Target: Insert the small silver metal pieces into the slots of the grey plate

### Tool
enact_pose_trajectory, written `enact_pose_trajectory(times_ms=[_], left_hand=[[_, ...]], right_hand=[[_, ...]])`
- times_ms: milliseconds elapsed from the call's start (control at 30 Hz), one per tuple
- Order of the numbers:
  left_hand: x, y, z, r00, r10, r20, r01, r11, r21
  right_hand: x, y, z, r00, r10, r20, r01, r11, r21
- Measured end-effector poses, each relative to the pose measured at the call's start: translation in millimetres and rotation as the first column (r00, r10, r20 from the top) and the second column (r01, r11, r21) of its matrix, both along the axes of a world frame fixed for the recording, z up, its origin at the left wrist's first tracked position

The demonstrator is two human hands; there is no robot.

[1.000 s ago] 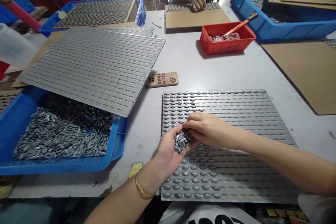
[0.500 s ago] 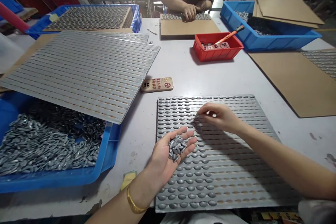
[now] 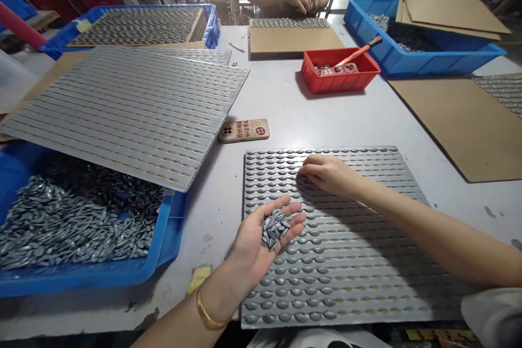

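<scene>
My left hand (image 3: pixel 255 239) is palm up with its fingers loosely spread, cradling a small heap of grey oval pieces (image 3: pixel 275 228). Under both hands lies a grey ridged board (image 3: pixel 367 244), its left columns lined with rows of the same pointed oval pieces and its right part showing bare slots. The fingers of my right hand (image 3: pixel 326 174) are pinched together at the board's upper middle, by the end of a filled row. A grey oval piece sits at those fingertips, mostly hidden by them.
A blue bin (image 3: pixel 163 250) of loose oval pieces stands at the left, partly under another ridged board (image 3: pixel 134 114). A phone-shaped case (image 3: pixel 244 130) lies behind my board. Beyond are a red tray (image 3: pixel 340 81), a blue bin (image 3: pixel 444 62), cardboard (image 3: pixel 457 125) and a co-worker's hands (image 3: pixel 304 0).
My right hand has shifted slightly left and its fingertips have come down onto the board. My left hand stays put. The co-worker's hands have lifted off their board.
</scene>
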State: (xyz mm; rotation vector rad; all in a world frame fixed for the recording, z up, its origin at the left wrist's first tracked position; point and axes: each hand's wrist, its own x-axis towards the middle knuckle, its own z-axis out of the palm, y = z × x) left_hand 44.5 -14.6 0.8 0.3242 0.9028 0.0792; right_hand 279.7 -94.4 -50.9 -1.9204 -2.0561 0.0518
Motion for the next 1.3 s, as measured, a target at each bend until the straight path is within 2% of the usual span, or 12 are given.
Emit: enact_pose_trajectory(times_ms=[167, 400, 500, 567, 667, 767, 867, 1000, 1200, 1300], left_hand=[[0, 1, -1.1, 1.000, 0.001, 0.012, -0.001, 1.000, -0.009], [-1, 0, -2.9, 0.999, 0.015, 0.039, -0.014, 0.999, -0.033], [-1, -2, -5.8, 0.997, 0.021, 0.078, -0.017, 0.998, -0.054], [-1, -3, -7.5, 0.994, 0.027, 0.107, -0.021, 0.998, -0.054], [-1, -4, -7.6, 0.995, 0.045, 0.094, -0.043, 0.999, -0.026], [-2, -5, -6.1, 0.996, 0.032, 0.084, -0.030, 0.999, -0.020], [-3, -5, -6.1, 0.994, 0.002, 0.108, 0.001, 1.000, -0.024], [-4, -2, -9.0, 0.988, -0.018, 0.153, 0.021, 1.000, -0.023], [-3, -3, -11.4, 0.989, 0.058, 0.139, -0.056, 0.998, -0.021], [-2, -4, -10.4, 0.993, 0.040, 0.108, -0.042, 0.999, 0.010]], right_hand=[[2, 0, -0.8, 0.998, 0.044, -0.039, -0.044, 0.999, -0.013], [1, -2, 3.1, 0.997, 0.020, -0.079, -0.022, 1.000, -0.022], [-16, -4, 16.3, 0.989, 0.017, -0.146, -0.010, 0.999, 0.048], [-36, -5, 28.4, 0.965, 0.086, -0.247, -0.062, 0.993, 0.102], [-67, -3, 44.3, 0.930, 0.219, -0.297, -0.213, 0.976, 0.053], [-84, 2, 52.8, 0.940, 0.241, -0.240, -0.257, 0.966, -0.037], [-86, 6, 56.2, 0.945, 0.265, -0.191, -0.284, 0.956, -0.079], [-81, 5, 58.2, 0.936, 0.273, -0.224, -0.301, 0.948, -0.101], [-82, -4, 54.6, 0.930, 0.236, -0.282, -0.247, 0.969, -0.004], [-85, -8, 53.1, 0.937, 0.227, -0.265, -0.227, 0.973, 0.029]])
